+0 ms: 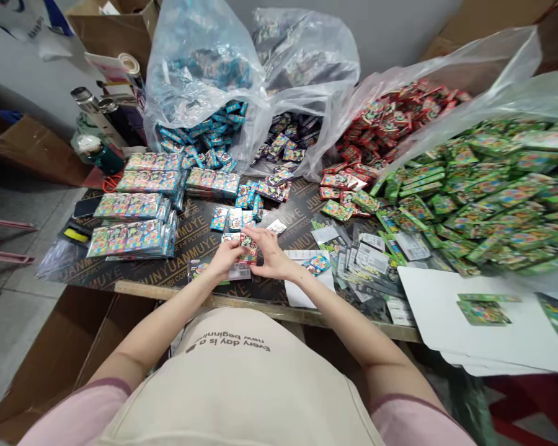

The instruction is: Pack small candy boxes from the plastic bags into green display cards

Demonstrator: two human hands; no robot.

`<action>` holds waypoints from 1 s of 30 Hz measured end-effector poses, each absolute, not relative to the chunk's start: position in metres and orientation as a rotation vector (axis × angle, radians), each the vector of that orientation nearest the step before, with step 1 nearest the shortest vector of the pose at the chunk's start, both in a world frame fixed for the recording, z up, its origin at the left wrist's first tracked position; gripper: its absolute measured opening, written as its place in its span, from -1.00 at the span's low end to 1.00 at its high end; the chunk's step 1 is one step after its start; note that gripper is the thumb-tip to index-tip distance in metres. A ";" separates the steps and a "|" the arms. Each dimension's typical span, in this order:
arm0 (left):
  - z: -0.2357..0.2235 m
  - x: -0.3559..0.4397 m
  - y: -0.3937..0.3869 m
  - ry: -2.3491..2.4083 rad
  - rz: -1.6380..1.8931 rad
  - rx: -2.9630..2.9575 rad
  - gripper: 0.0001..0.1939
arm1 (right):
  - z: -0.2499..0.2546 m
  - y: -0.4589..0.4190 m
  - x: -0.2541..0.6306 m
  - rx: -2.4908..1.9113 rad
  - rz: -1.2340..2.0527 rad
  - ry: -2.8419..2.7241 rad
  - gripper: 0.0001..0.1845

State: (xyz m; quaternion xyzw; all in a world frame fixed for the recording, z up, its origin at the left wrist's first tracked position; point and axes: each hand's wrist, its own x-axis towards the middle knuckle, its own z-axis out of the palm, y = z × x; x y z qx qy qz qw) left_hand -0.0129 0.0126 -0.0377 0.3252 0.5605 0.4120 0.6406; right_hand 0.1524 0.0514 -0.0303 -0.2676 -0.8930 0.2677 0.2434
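At the table's front edge both of my hands are around a small red printed packet (248,253). My left hand (224,259) pinches at its left side, thumb and fingers together, where a pale-faced packet (230,237) shows beside it. From the right, my right hand (270,253) curves over the red packet, its fingers on the top and side. A clear plastic sleeve with a label (239,272) lies beneath my hands. Just beyond them are small blue packets (219,218) and a white-backed packet (276,227).
Bagged sets (128,238) stand stacked at left. Clear bags spill blue packets (223,127), dark purple packets (286,147), red packets (395,121) and green packets (483,186). Labelled sleeves (369,257) and white card sheets (439,310) lie right. A dark green cup (106,160) stands back left.
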 end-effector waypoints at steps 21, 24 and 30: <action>-0.069 -0.052 -0.025 1.370 0.339 2.222 0.14 | -0.081 0.022 0.190 -0.879 1.012 -2.439 0.11; -0.072 -0.052 -0.023 1.427 0.415 2.197 0.12 | -0.078 0.014 0.188 -1.124 0.900 -2.268 0.18; -0.076 -0.049 -0.018 1.447 0.416 2.207 0.07 | -0.070 0.018 0.193 -1.123 0.858 -2.256 -0.32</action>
